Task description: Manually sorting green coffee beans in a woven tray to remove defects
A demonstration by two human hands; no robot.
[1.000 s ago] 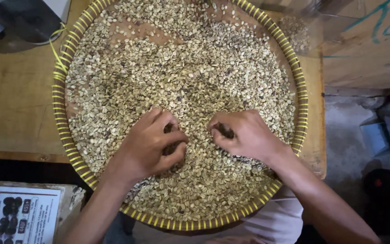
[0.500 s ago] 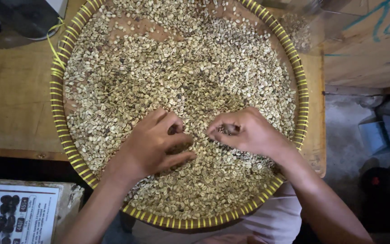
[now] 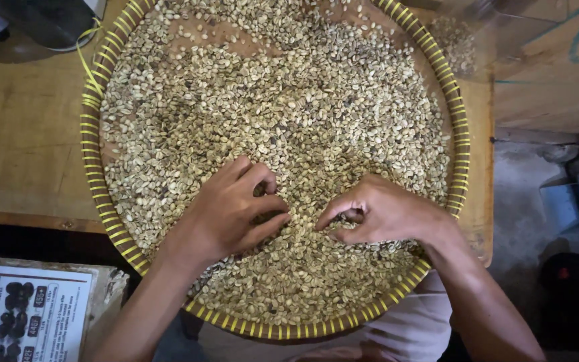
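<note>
Your right hand (image 3: 383, 214) has slid down and to the right vs a sec ago, now nearer the tray's lower rim; your left hand (image 3: 232, 211) has barely shifted. Both sit on the pale green coffee beans (image 3: 289, 114), which fill the round woven tray (image 3: 452, 100) w/ yellow-banded rim, on the wooden table (image 3: 21, 141).

Right fingers are curled, thumb and forefinger pinched together over a few beans. Left fingers are loosely cupped, darker beans showing in the palm gap.

Judging by that, you're picking out off-colour beans and have moved on to a fresh patch. Also, the tray sits a touch lower in view than before; the printed sheet (image 3: 21, 315) is at bottom left.
</note>
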